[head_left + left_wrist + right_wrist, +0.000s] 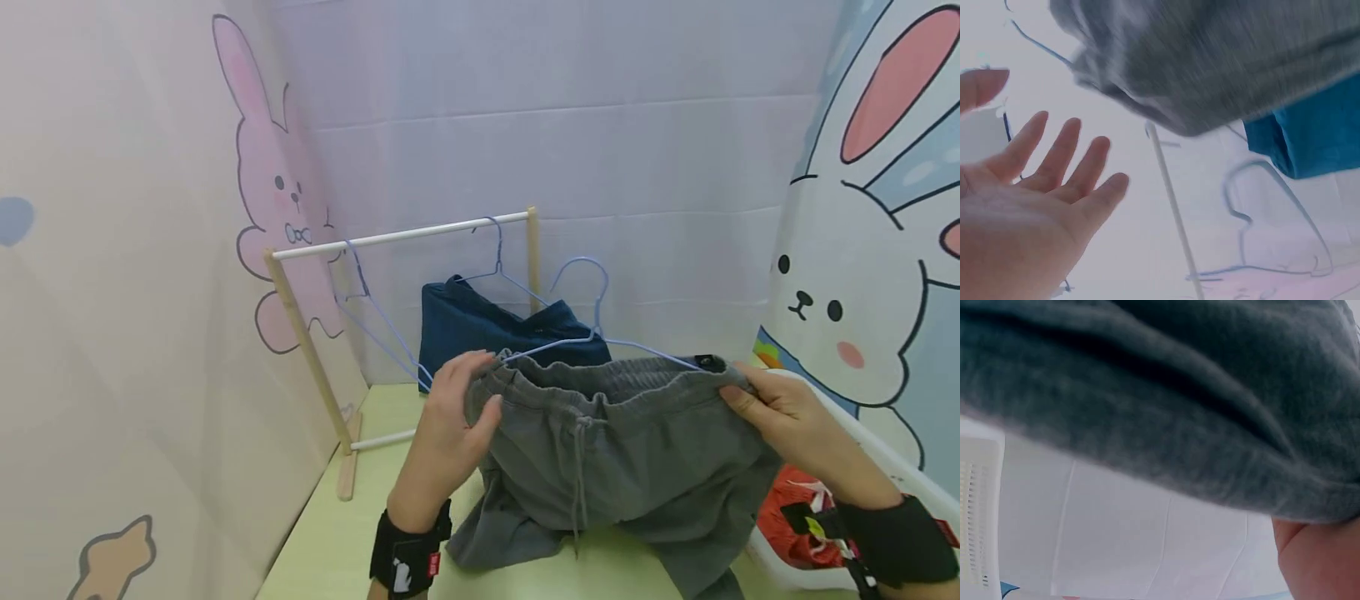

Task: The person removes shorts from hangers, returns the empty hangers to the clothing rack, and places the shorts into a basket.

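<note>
Grey drawstring shorts (pixel 622 450) hang by their elastic waistband from a light blue hanger (pixel 597 333), its arms reaching into the waist opening. My right hand (pixel 795 425) pinches the waistband's right end, thumb in front. In the right wrist view, grey cloth hides most of that hand (pixel 1316 562). Beside the waistband's left end is my left hand (pixel 453 425), its fingers spread. The left wrist view shows this hand (pixel 1041 200) with an empty palm, apart from the shorts (pixel 1210 62).
A drying rack (pixel 405 236) with a white bar and wooden posts stands behind. It carries dark blue folded clothing (pixel 495 325) on one hanger, and another hanger (pixel 382 312) at its left. At right, a white basket (pixel 795 575) holds red cloth (pixel 795 517).
</note>
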`<action>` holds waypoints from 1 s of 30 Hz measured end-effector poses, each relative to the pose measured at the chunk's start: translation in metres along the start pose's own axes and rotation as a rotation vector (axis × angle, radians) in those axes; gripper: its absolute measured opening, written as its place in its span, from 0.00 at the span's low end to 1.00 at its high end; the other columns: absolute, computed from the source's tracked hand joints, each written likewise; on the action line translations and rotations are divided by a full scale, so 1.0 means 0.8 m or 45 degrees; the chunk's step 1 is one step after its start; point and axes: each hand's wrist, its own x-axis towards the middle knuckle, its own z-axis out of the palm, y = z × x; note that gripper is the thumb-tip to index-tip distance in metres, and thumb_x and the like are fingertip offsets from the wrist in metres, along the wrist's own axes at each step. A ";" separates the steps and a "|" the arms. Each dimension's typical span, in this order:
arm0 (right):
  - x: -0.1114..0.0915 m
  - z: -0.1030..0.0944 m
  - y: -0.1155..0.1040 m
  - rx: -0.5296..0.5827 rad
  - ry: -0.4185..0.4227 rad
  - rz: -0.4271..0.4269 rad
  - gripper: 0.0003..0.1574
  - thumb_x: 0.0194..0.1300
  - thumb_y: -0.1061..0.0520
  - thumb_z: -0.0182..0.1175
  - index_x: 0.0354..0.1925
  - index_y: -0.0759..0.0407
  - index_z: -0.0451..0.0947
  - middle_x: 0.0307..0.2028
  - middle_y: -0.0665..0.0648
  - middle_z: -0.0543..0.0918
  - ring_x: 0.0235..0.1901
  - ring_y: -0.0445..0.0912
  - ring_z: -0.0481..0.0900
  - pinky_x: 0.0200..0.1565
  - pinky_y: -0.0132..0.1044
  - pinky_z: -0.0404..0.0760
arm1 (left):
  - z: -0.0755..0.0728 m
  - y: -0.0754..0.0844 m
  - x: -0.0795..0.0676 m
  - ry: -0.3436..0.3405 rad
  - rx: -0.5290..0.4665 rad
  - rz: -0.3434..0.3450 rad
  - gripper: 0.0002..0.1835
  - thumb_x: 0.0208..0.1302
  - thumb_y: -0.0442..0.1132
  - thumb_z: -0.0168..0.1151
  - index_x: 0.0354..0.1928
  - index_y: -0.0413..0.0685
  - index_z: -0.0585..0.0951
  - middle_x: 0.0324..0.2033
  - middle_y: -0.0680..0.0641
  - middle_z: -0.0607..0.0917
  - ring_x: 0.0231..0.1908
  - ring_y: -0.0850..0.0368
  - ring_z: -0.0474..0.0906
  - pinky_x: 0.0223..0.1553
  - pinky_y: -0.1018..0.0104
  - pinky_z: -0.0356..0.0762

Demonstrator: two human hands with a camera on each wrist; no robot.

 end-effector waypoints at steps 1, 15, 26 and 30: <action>0.000 0.001 0.000 0.020 -0.003 -0.011 0.08 0.77 0.67 0.55 0.45 0.56 0.78 0.34 0.45 0.73 0.37 0.39 0.70 0.33 0.31 0.65 | -0.004 -0.005 0.004 -0.029 0.012 -0.024 0.27 0.72 0.35 0.64 0.71 0.47 0.73 0.68 0.44 0.75 0.71 0.47 0.67 0.69 0.44 0.68; 0.003 0.042 -0.003 0.169 0.014 -0.134 0.16 0.71 0.73 0.57 0.38 0.51 0.76 0.27 0.45 0.69 0.30 0.41 0.70 0.29 0.34 0.65 | -0.025 -0.058 0.001 -0.346 -0.051 -0.302 0.12 0.77 0.47 0.60 0.57 0.58 0.80 0.46 0.56 0.83 0.47 0.57 0.80 0.53 0.55 0.79; -0.003 0.053 0.004 0.081 0.102 -0.037 0.17 0.69 0.69 0.63 0.51 0.52 0.82 0.39 0.45 0.83 0.36 0.37 0.78 0.38 0.26 0.74 | -0.009 -0.070 -0.012 -0.205 -0.020 -0.241 0.08 0.78 0.48 0.58 0.51 0.59 0.81 0.41 0.56 0.81 0.42 0.57 0.77 0.45 0.55 0.78; -0.004 0.055 0.004 0.041 0.233 -0.017 0.21 0.65 0.70 0.68 0.52 0.52 0.84 0.42 0.41 0.86 0.37 0.32 0.81 0.41 0.21 0.76 | -0.005 -0.070 -0.014 -0.167 0.016 -0.227 0.08 0.78 0.48 0.57 0.50 0.57 0.81 0.40 0.55 0.82 0.41 0.57 0.78 0.45 0.54 0.78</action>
